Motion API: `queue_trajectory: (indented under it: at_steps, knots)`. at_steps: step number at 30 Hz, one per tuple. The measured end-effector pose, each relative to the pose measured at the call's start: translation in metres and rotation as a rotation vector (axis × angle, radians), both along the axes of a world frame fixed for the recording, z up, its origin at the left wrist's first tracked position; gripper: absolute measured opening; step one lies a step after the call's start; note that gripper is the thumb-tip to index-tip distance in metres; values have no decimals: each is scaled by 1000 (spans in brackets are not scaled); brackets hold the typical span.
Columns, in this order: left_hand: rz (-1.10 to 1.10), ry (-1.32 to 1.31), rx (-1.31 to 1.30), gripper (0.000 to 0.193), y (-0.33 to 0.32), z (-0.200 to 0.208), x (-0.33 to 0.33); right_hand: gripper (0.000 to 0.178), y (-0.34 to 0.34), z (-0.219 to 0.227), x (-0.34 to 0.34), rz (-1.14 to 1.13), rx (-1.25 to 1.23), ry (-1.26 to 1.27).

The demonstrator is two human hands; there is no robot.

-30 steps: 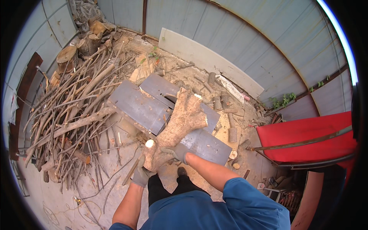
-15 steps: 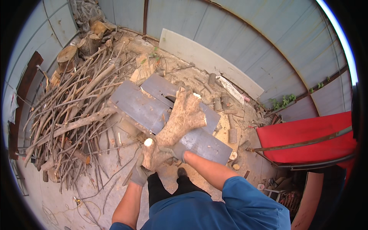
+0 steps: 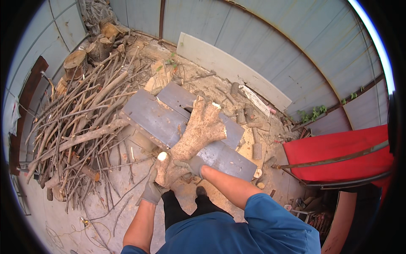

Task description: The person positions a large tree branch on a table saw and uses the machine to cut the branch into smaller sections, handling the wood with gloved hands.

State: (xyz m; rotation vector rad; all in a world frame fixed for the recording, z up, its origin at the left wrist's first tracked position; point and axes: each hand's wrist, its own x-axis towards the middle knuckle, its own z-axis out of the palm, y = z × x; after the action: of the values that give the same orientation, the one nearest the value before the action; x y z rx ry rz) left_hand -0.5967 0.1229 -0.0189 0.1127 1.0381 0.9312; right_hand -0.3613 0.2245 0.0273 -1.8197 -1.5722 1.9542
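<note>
Our left grip and right grip curled on a log, left one partly hidden, log covering part of our table

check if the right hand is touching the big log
Touching: the head view shows the gloved right hand against the big log toward its near end, no gap between them.

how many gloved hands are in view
2: the left hand at the left of the near end of the forked log, and the right hand on the log's right side. No other hands show.
</note>
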Motion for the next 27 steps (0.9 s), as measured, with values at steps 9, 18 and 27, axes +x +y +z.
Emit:
queue_trajectory:
  at_steps: [9,18,27]
  knots:
    - [23,-88,45,73,6,0,-7,42,2,-25,-1,139,321,35]
    - [6,-28,14,67,9,6,-9,61,6,-53,-2,-15,218,87]
    - [16,-116,30,71,13,0,-17,57,9,-49,-4,201,565,126]
